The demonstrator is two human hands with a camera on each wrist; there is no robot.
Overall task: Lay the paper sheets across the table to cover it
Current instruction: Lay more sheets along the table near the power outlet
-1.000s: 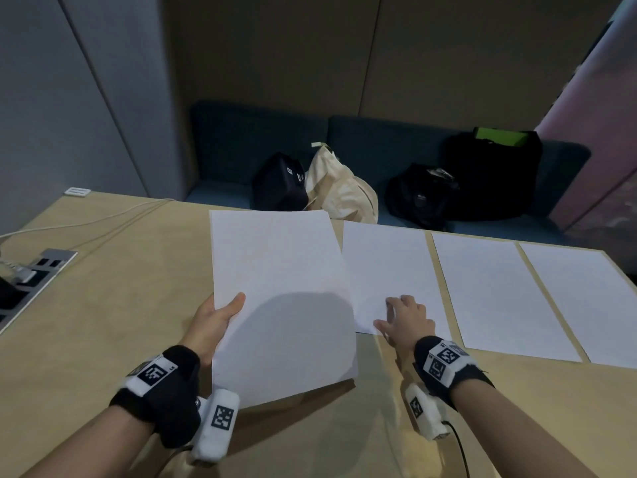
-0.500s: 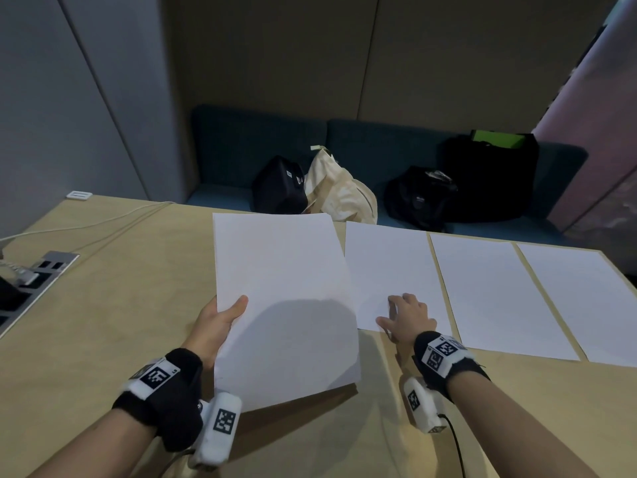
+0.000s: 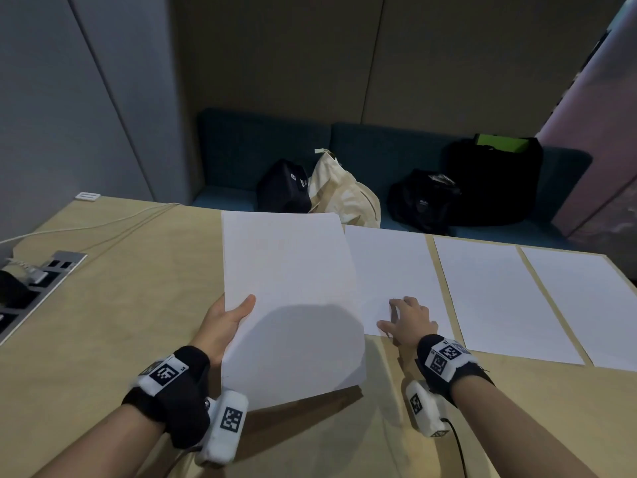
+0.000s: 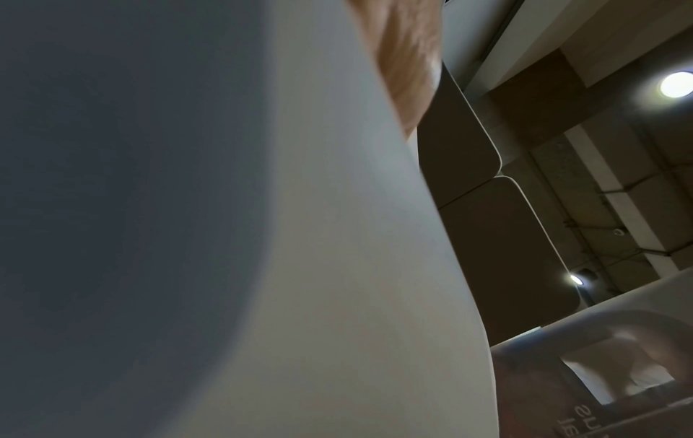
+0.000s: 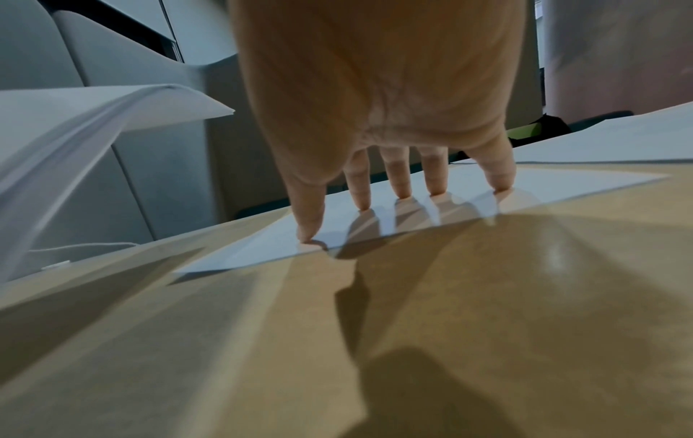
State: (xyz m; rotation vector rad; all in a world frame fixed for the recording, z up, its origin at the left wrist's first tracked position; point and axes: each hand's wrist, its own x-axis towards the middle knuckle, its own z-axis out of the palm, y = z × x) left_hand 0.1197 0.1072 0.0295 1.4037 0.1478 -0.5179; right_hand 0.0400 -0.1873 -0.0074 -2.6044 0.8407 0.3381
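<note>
My left hand (image 3: 227, 322) holds a stack of white paper sheets (image 3: 289, 298) above the wooden table (image 3: 113, 305), thumb on top of the stack's left edge. In the left wrist view the stack (image 4: 300, 266) fills most of the picture. Three single sheets lie flat side by side along the table's far edge. My right hand (image 3: 403, 319) rests with spread straight fingertips (image 5: 362, 204) on the near edge of the leftmost laid sheet (image 3: 393, 270). The other two laid sheets (image 3: 496, 294) (image 3: 586, 298) lie to its right, with narrow gaps between them.
A power socket panel (image 3: 41, 281) with a plugged adapter sits in the table at the left, and white cables (image 3: 103, 225) run across the far left corner. Behind the table a dark blue sofa (image 3: 241, 160) holds several bags.
My right hand has shifted slightly on the laid sheet's near edge. The held stack has hardly moved.
</note>
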